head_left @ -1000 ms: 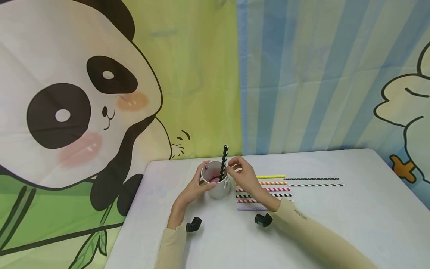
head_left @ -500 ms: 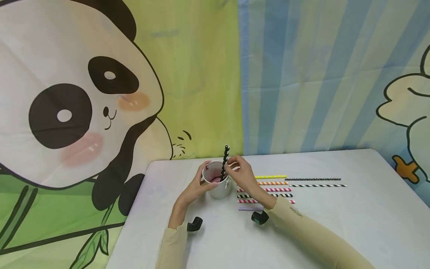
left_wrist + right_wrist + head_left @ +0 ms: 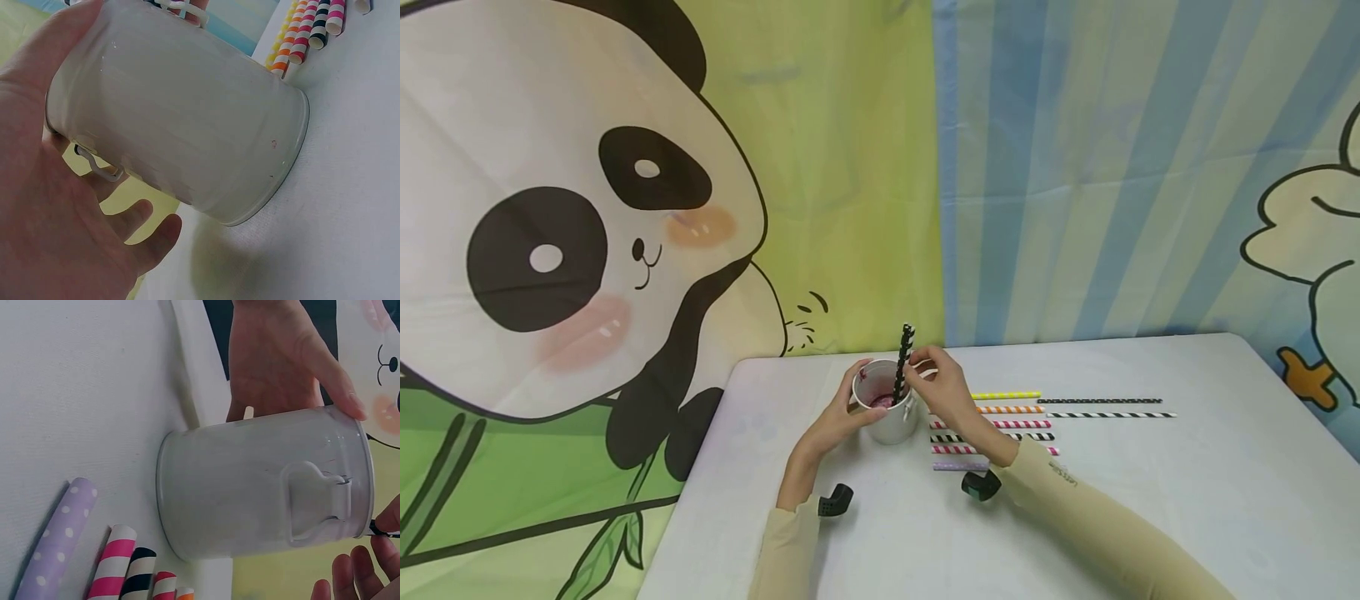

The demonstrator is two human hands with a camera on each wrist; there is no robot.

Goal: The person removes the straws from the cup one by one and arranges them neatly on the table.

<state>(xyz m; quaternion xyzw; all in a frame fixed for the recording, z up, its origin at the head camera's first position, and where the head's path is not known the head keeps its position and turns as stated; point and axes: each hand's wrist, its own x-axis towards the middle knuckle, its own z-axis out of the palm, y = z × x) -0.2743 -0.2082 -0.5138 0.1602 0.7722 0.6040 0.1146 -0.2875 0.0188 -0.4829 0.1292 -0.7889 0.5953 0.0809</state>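
Observation:
A white pail (image 3: pixel 891 429) with small side handles stands on the table, its inside marked reddish. My left hand (image 3: pixel 822 427) holds it from the left, thumb at the front of the rim and fingers round the far side. Black-and-white straws (image 3: pixel 904 350), seemingly two close together, rise from the pail and lean on its right rim. My right hand (image 3: pixel 946 392) pinches at them just above the rim; in the right wrist view only its fingertips (image 3: pixel 381 550) and a short dark piece show. The straws' lower ends are partly hidden inside the pail.
Right of the pail lie several paper straws in a row, from a yellow straw (image 3: pixel 1006 396) to a purple dotted straw (image 3: pixel 958 467), partly under my right forearm. Farther right are a thin black dotted straw (image 3: pixel 1097 401) and a striped straw (image 3: pixel 1112 415). A printed curtain (image 3: pixel 880 167) hangs behind the table.
My right fingers have shifted slightly left, closer against the straws in the pail. My left hand and the pail keep their place; the head view has drifted a little.

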